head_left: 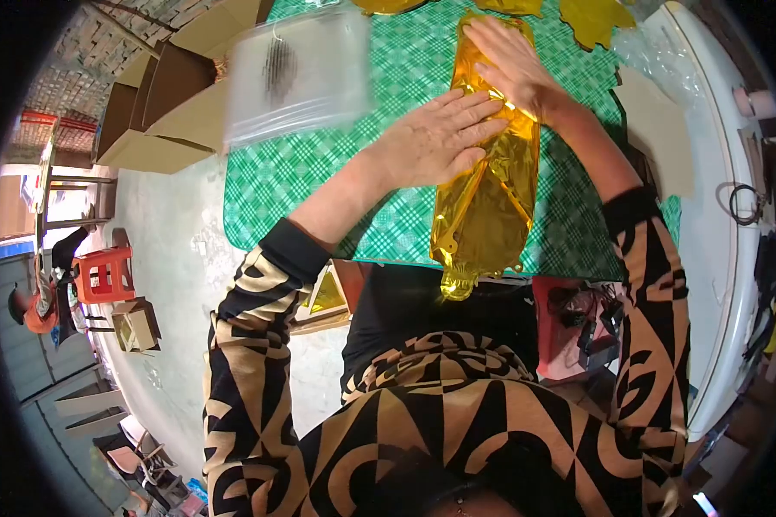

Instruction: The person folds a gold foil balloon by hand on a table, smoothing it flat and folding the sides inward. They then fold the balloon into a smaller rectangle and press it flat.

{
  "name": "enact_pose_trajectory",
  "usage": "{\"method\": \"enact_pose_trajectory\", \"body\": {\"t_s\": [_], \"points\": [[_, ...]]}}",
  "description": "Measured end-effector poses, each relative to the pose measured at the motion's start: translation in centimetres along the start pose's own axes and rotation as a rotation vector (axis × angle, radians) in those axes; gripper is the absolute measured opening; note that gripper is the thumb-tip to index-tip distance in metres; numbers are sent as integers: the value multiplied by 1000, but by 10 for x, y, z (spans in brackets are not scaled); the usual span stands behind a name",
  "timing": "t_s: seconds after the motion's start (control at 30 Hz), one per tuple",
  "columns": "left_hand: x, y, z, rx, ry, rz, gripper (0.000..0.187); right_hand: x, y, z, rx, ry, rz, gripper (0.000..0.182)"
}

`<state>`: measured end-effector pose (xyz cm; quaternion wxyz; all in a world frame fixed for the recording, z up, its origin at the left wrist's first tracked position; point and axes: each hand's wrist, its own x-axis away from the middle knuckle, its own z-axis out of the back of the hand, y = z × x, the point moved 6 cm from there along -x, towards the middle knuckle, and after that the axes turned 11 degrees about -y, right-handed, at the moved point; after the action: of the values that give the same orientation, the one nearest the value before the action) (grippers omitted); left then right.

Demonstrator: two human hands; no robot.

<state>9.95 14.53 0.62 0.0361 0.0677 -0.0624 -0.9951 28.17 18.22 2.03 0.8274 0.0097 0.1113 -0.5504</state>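
A long gold foil piece (491,202), shiny and creased, lies lengthwise on the green checked tablecloth (293,202), its narrow near end reaching over the table's front edge. My left hand (435,138) rests flat on its left side around the middle, fingers stretched toward the right. Farther up, my right hand (513,69) lies flat on the foil's upper part with its fingers extended. Both hands are open and press on the foil without gripping it. What lies under the palms is hidden.
A stack of clear plastic bags (297,73) lies at the table's back left, beside cardboard boxes (177,95). More gold foil pieces (595,19) lie along the far edge. At right are brown cardboard (660,129) and a white surface (716,258). A person (39,310) is at far left near a red stool (105,276).
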Motion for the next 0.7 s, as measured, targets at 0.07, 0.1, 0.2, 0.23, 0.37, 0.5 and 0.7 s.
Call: {"method": "enact_pose_trajectory", "body": {"t_s": [0.07,0.1,0.2,0.23,0.37,0.5,0.7], "points": [[1,0,-2,-29,4,3,58,24,-30,27,21,152,61,59],[1,-1,-2,-47,8,4,58,36,-53,35,89,204,42,48],[2,-6,-9,-59,-48,15,59,78,-130,46,-27,203,359,35],[1,-6,-10,-73,-37,10,59,91,-152,42,-62,144,336,38],[-1,-3,-7,-81,-28,15,59,126,-206,24,-220,-105,213,62],[0,-2,-5,-78,-22,12,59,146,-230,8,-232,-209,254,77],[1,-1,-1,-48,18,-10,56,170,-249,17,-351,-128,396,65]]}}
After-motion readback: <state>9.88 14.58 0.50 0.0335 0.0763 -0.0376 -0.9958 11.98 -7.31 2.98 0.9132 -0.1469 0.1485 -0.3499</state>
